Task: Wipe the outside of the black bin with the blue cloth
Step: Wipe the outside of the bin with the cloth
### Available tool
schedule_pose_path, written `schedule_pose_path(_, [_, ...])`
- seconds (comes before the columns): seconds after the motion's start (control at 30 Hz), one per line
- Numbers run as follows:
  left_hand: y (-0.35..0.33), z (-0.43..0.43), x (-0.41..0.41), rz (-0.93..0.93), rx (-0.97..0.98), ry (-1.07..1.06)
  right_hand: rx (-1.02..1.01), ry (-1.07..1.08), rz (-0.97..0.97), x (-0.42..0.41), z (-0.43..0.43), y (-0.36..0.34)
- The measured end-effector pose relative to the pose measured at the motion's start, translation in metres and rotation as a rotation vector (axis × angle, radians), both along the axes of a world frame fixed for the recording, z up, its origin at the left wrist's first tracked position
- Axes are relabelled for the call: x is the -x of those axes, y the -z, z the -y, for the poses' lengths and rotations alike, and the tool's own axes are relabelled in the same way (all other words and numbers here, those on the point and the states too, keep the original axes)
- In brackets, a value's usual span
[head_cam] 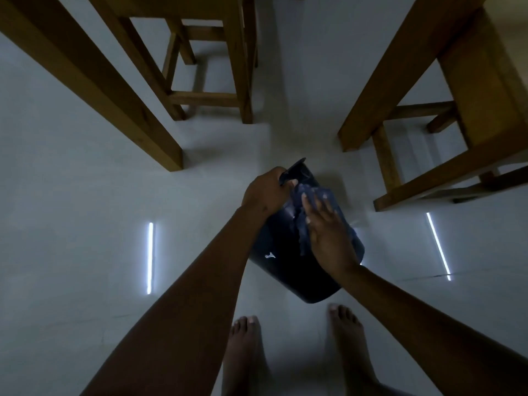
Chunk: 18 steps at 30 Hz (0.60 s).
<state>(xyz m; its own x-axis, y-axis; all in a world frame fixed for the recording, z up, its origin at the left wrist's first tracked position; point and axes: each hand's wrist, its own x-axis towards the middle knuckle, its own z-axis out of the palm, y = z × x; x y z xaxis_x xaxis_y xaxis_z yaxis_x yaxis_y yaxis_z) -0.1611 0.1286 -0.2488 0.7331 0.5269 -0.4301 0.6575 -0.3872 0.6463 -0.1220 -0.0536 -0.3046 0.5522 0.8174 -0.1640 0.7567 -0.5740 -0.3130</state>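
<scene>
Watching the head cam feed, going left to right. It's pretty dim in here. Far left there's a thick wooden table leg (94,81) coming down onto the pale floor (71,195), with a white light streak (150,258) reflected in the floor. Further back is a wooden stool (205,67).

In the middle, the left hand (267,192) has its fingers curled tight over the far lip of the black bin (288,270), with the thumb on the outside. The bin is in the centre, just ahead of the bare feet (245,347). It's tipped over at an angle with the rounded end toward the person, and I can't tell if it's touching the floor. It looks glossy and very dark, almost navy in this light, with a small white mark low on its side and a pale scuff higher up.

The blue cloth (300,224) is crumpled and draped on the bin's upper side. The right hand (331,238) lies flat on it, fingers straight and slightly spread, pressing it down.

On the right there's more wooden furniture (471,110) and a second light streak (438,245).
</scene>
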Motion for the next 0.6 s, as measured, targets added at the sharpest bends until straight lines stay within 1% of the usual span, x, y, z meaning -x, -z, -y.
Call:
schedule_pose_path(0.07, [-0.006,-0.006,0.01,0.078,0.156,0.019,0.019,0.05,0.007,-0.007,0.003,0.008])
schedule_pose_path(0.1, [-0.007,-0.009,0.021,0.097,0.199,0.03,0.018,0.047,-0.008,-0.009,0.004,0.008])
schedule_pose_path(0.13, [-0.005,-0.009,0.032,0.09,0.189,0.042,0.011,0.047,-0.021,-0.009,0.004,0.006])
schedule_pose_path(0.2, [0.003,-0.006,0.047,0.059,0.093,0.039,0.0,0.057,-0.025,0.001,0.004,0.001])
schedule_pose_path(0.27, [0.009,-0.003,0.045,0.061,0.019,0.018,-0.001,0.02,-0.02,0.025,0.008,-0.008])
schedule_pose_path(0.33, [0.01,-0.002,0.035,0.072,0.008,0.013,0.013,-0.068,0.034,0.043,0.013,-0.009])
schedule_pose_path(0.4, [0.008,-0.003,0.029,0.08,0.03,0.015,-0.003,-0.129,0.083,0.032,0.008,-0.008])
schedule_pose_path(0.43, [0.009,-0.003,0.028,0.08,0.033,0.016,-0.014,-0.122,0.085,0.019,0.003,-0.008])
schedule_pose_path(0.47, [0.01,-0.002,0.026,0.072,0.028,0.015,-0.011,-0.076,0.079,0.007,-0.002,-0.008])
schedule_pose_path(0.53, [0.011,0.0,0.02,0.057,0.005,0.013,-0.016,0.09,-0.043,-0.009,-0.002,-0.011])
schedule_pose_path(0.6, [0.012,0.001,0.018,0.049,-0.004,0.003,-0.047,0.142,-0.104,0.0,0.008,-0.014])
